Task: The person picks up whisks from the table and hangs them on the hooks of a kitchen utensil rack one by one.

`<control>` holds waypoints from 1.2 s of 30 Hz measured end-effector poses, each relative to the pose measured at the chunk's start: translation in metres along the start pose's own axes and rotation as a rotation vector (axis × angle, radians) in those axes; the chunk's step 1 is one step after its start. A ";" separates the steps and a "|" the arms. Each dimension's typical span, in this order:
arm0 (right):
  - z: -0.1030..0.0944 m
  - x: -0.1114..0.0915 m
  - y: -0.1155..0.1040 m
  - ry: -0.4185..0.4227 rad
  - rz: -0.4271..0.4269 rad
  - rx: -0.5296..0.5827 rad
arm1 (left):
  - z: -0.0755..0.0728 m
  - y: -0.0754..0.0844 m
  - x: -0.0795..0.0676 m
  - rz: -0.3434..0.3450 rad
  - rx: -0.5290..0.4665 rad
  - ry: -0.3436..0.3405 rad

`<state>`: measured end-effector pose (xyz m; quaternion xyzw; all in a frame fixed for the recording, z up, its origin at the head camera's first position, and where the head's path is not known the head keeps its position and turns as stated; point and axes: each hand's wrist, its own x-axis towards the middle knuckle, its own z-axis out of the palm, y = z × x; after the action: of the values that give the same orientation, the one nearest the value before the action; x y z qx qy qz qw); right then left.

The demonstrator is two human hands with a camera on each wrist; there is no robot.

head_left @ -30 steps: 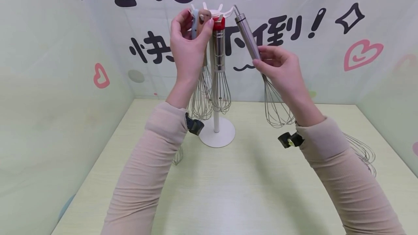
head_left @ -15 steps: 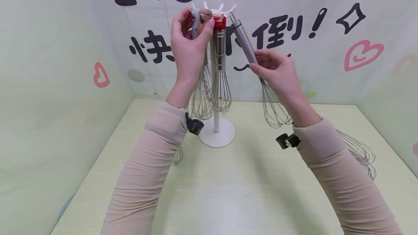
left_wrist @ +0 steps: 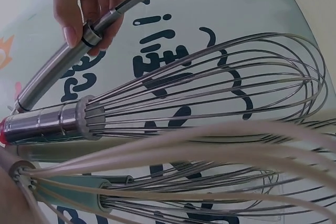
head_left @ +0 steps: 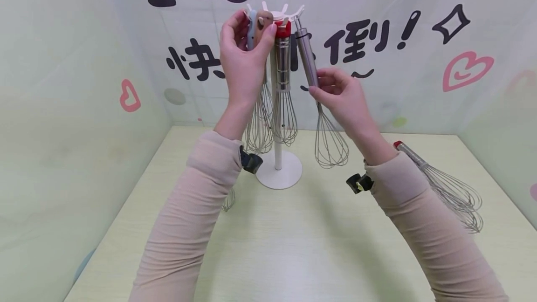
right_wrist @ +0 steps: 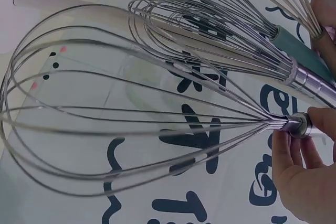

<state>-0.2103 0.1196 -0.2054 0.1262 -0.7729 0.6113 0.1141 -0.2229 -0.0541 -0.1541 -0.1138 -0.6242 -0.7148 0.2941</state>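
My right hand (head_left: 341, 97) pinches a steel whisk (head_left: 308, 55) low on its handle, thumb in front and fingers behind. The whisk leans slightly, its top loop at an arm of the white rotating rack (head_left: 278, 170), its wire balloon (right_wrist: 105, 108) pointing down. My left hand (head_left: 245, 59) is curled at the rack's top, thumb and fingers around a brown wooden-handled whisk (head_left: 263, 20). Beside that is a light blue handle (head_left: 251, 29). Between the hands hangs a red-topped steel whisk (head_left: 283, 64). A whisk with a teal handle (left_wrist: 79, 192) shows in the left wrist view.
On the table (head_left: 268, 246) at right lies another red-ended whisk (head_left: 444, 181), partly behind the right sleeve. Wires of one more whisk (head_left: 228, 200) peek out beside the left sleeve. A printed curtain (head_left: 335, 106) stands behind the rack, with pale walls on both sides.
My right hand has moved left and slightly down, swinging the steel whisk nearer the rack and more upright, its loop now at the rack's arm. My left hand stays put.
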 end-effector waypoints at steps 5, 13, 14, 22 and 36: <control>0.008 0.003 0.004 0.004 -0.008 -0.003 | 0.003 0.001 -0.002 0.007 0.090 0.029; 0.018 0.008 0.006 0.004 0.014 0.001 | 0.008 -0.008 0.001 0.032 0.189 0.052; 0.019 0.008 0.007 0.002 0.015 -0.001 | 0.009 -0.008 0.001 0.033 0.203 0.054; 0.024 0.010 0.006 -0.020 0.009 -0.009 | 0.014 -0.003 0.000 0.015 0.260 0.095; 0.025 0.007 0.006 -0.045 0.017 -0.004 | 0.021 0.000 0.000 -0.024 0.384 0.160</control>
<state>-0.2193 0.0957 -0.2140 0.1330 -0.7774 0.6079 0.0917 -0.2271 -0.0339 -0.1502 0.0087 -0.7249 -0.5931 0.3503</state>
